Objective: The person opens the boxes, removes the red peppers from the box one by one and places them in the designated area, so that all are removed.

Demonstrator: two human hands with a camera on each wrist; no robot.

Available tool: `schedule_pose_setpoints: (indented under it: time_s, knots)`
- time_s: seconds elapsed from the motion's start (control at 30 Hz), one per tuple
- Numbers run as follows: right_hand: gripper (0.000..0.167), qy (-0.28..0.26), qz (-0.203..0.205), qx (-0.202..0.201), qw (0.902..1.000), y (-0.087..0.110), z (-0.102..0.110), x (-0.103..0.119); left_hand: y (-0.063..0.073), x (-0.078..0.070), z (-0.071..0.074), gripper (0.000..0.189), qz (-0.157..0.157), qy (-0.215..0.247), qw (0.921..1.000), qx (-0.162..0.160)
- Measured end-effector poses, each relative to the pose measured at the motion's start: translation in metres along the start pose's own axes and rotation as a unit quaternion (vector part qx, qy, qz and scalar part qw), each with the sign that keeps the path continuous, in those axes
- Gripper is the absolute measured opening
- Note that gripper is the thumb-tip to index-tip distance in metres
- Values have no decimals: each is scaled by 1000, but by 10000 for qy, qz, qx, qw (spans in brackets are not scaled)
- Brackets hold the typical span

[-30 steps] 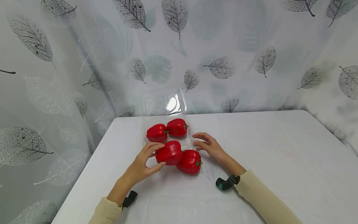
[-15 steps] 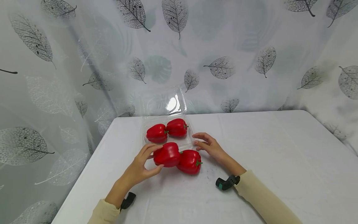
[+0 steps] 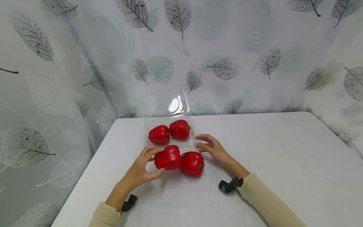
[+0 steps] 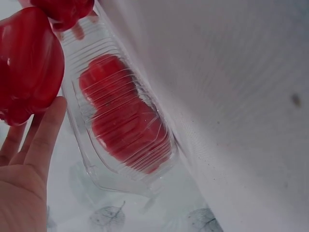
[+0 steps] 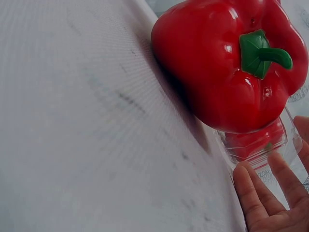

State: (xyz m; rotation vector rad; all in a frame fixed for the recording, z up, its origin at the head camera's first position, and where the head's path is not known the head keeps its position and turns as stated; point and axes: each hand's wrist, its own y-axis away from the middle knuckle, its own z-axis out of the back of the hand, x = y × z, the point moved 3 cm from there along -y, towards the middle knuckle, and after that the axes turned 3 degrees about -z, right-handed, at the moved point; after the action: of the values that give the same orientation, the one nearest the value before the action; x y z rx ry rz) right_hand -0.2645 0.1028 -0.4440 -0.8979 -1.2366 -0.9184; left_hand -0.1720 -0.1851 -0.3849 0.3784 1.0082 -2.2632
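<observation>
My left hand (image 3: 139, 171) holds a glossy red bell pepper (image 3: 168, 157) between its fingers above and its thumb below. Fingers under this pepper (image 4: 29, 63) show in the left wrist view. Just right of it, a second red bell pepper (image 3: 193, 164) lies on the table, its green stem (image 5: 270, 55) facing the right wrist camera. Behind them stands a clear plastic clamshell box (image 3: 185, 144) with its lid up. Two more red peppers (image 3: 159, 135) lie inside, side by side. My right hand (image 3: 212, 148) has its fingertips at the box's right edge, fingers loosely bent.
The box's transparent lid (image 3: 167, 102) leans back toward a leaf-printed curtain (image 3: 221, 37) behind the table. A white cloth covers the table (image 3: 269, 157), which extends far to the right. Each wrist carries a black camera mount (image 3: 231, 185).
My left hand has drawn the held pepper slightly left and toward me, so more of the pepper on the table shows. The right hand and the box have stayed in place.
</observation>
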Motion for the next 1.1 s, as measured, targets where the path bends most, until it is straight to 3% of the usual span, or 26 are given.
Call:
schedule_pose_setpoints:
  time_s: [0.4,0.87,1.1]
  knots:
    - [45,-2,-42,-14,10000,1,0,1,3,2,1,72,70,161,9998,61]
    - [44,42,-75,-84,9999,1,-1,2,1,3,0,74,132,551,9977,374]
    - [44,71,-92,-82,9999,0,-1,0,2,4,3,76,59,333,9983,479]
